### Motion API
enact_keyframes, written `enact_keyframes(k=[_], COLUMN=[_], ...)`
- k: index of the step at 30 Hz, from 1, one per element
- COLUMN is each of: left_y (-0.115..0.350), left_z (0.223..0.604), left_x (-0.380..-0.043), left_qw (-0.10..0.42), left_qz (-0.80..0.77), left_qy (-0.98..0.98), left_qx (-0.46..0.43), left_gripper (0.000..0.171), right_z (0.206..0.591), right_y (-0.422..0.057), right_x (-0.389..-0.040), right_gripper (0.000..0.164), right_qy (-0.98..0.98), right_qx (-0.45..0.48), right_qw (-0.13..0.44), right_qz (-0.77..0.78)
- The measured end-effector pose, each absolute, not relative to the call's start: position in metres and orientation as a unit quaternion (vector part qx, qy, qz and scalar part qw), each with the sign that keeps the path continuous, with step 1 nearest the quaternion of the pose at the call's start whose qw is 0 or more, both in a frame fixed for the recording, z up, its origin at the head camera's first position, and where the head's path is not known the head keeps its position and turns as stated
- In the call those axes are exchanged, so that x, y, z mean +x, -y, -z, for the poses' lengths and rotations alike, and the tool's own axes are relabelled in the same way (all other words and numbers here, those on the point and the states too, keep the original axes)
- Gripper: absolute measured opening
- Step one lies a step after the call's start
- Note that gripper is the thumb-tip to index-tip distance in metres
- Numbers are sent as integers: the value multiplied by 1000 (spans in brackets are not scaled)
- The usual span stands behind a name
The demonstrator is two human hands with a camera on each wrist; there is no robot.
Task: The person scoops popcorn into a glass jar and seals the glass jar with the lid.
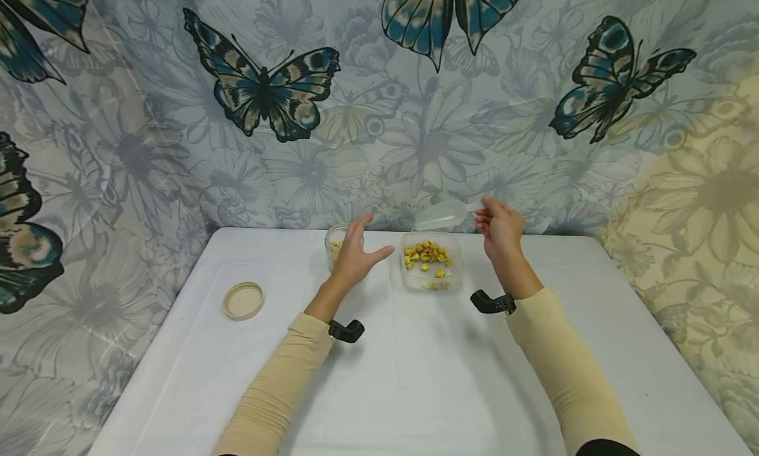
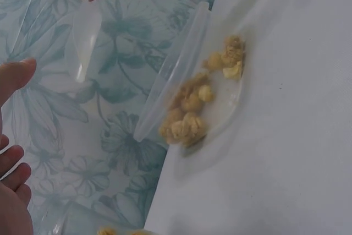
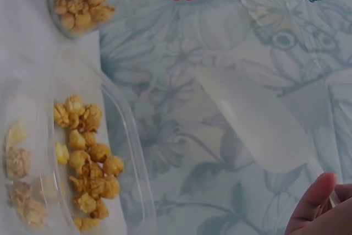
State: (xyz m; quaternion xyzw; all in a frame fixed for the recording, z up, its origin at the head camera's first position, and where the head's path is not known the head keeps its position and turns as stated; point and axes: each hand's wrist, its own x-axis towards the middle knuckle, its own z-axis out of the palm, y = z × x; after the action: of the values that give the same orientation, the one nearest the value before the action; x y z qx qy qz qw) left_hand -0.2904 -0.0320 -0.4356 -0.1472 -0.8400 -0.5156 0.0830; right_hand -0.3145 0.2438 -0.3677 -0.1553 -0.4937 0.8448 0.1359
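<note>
A clear plastic scoop (image 1: 441,215) is gripped by its handle in my right hand (image 1: 503,235), raised above the far edge of the table. Its bowl points left and looks bare in the right wrist view. Below it stands a clear square container (image 1: 458,271) with caramel popcorn (image 3: 91,163) heaped toward the back and a few pieces in front. My left hand (image 1: 354,259), thumb spread from straight fingers, is beside a glass jar (image 1: 329,244), partly covering it in the head view. Popcorn lies in the jar too. Whether the left hand touches the glass, I cannot tell.
A round beige-rimmed lid (image 1: 244,301) lies on the white-covered table (image 1: 403,377), left of the jar. Right behind the table's far edge hangs a cloth (image 1: 308,172) printed with butterflies and flowers. Black wrist devices (image 1: 493,302) sit on both wrists.
</note>
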Motion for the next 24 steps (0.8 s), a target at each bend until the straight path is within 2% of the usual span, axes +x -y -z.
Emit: enact_keyframes(k=[7, 16, 24], left_y=[25, 18, 13], left_z=[441, 449, 458], left_x=[-289, -287, -287], left_qw=[69, 6, -6], left_qz=[519, 511, 496], left_qy=[835, 842, 854], left_qx=[-169, -175, -156], left_gripper=[79, 78, 78], right_z=[372, 382, 385], right_y=[-250, -257, -264], right_x=[-314, -314, -315], right_gripper=[10, 10, 12], right_qy=[488, 513, 535], right_qx=[-161, -172, -170], right_qw=[154, 161, 185], right_qz=[-844, -825, -807])
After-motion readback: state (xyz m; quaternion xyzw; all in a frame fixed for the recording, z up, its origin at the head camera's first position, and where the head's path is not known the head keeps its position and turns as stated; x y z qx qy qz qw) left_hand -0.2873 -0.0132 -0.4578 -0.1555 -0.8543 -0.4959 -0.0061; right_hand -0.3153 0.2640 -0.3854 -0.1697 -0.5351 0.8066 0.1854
